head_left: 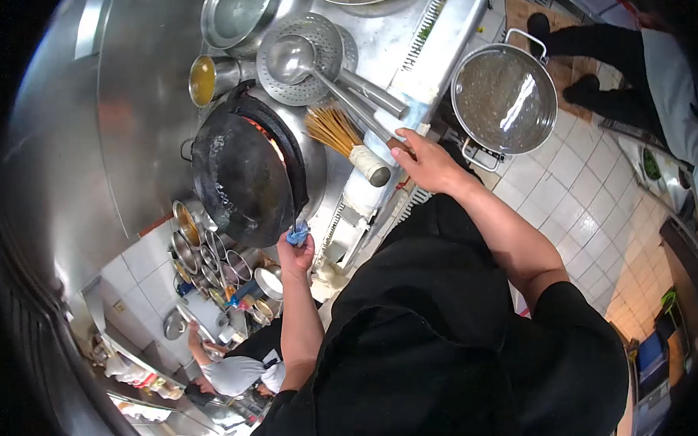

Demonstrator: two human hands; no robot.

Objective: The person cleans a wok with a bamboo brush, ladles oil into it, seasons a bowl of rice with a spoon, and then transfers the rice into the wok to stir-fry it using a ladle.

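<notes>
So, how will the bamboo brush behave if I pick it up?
Its thin bristles fan out, so they would probably flex. The handle looks thick and round, so it may roll if nudged, though its pale wrapping should help grip.

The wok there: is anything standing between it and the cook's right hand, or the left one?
Yes for the right hand: the bristle brush lies between it and the wok. At the left hand, only the blue cloth visibly comes between.
</notes>
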